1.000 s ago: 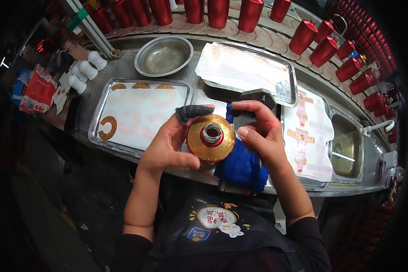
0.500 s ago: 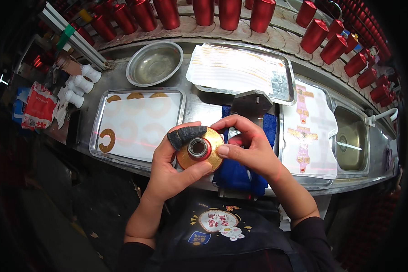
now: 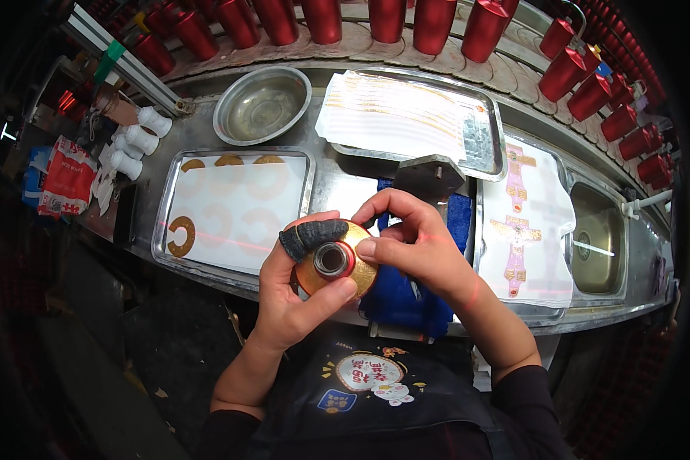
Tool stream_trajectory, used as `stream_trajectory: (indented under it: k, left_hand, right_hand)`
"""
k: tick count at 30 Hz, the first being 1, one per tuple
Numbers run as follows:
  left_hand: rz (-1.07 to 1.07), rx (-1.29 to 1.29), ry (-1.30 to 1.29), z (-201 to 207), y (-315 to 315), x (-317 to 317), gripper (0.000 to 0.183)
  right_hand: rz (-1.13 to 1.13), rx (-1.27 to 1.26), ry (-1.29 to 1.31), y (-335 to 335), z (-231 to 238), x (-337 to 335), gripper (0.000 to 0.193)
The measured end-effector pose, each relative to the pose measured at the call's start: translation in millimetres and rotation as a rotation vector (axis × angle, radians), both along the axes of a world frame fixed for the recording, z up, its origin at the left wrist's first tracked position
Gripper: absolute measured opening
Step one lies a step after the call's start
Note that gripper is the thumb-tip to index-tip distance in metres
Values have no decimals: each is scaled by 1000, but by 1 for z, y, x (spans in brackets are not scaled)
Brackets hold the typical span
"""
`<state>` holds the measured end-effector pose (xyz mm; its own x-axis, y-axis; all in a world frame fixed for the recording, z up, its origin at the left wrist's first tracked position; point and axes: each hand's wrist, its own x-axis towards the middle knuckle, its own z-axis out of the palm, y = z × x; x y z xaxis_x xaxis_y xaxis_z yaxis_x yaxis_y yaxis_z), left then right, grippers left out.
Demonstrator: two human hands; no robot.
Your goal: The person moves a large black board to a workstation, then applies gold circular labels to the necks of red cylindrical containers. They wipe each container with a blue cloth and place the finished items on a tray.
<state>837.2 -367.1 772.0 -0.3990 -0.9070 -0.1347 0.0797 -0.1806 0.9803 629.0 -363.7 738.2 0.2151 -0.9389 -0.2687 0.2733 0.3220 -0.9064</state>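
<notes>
Item: one gold-topped bottle (image 3: 360, 273), with a threaded metal neck (image 3: 330, 261) ringed in red. Located in front of the person, above the near edge of the tabletop (image 3: 331, 180), mouth facing up; its body is hidden below.

Left hand (image 3: 290, 295): clamped around the bottle, thumb on the near side of the gold top, forefinger in a dark finger cover (image 3: 320, 232) curled over the far side.

Right hand (image 3: 418, 241): thumb on the right part of the gold top, forefinger bent to its far edge, the two tips apart; whether they pinch anything, I cannot tell.

Beneath and right of the hands: blue cloth (image 3: 406, 307); behind it, a dark metal bracket (image 3: 429, 181).

Left: metal tray (image 3: 312, 184), lined with a white sheet (image 3: 238, 218) bearing a gold C-shaped label (image 3: 180, 238). Behind it: round metal basin (image 3: 262, 107).

Back centre: second tray (image 3: 484, 130), white strips with gold lines.

Right: sheet with two pink-and-gold cross-shaped labels (image 3: 516, 247); beside it, a steel sink (image 3: 596, 270).

Far side: row of red bottles (image 3: 322, 19) on a slatted conveyor (image 3: 360, 61).

Far left: white plastic pieces (image 3: 141, 141), red-and-white bag (image 3: 67, 178).
</notes>
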Motion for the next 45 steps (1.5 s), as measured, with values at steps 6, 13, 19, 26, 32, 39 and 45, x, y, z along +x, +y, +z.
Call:
stream_trajectory:
  k: [6,13,19,26,32,39,45]
  left_hand:
    - [-34,-42,-4,-1,-1,4,56]
    - [-44,-72,41,-6,-1,8,54]
    - [-53,-119,3,-6,-2,8,54]
    - [-69,-28,49,-9,1,11,63]
    - [-218,-195,27,-22,-9,20,89]
    - [-105,-373,-105,-34,-1,18,84]
    - [179,-595,-217,-40,19,-6,83]
  right_hand:
    - [-443,339,-269,8,17,-15,22]
    - [-196,-454,418,44,56,6,24]
    - [-207,-445,510,-9,29,-14,26]
    - [-374,-291,437,5,39,1,25]
    - [-327,-447,746,8,34,-9,26]
    - [-128,-1293,894,49,42,12,27]
    - [-186,-1262,889,46,44,21,28]
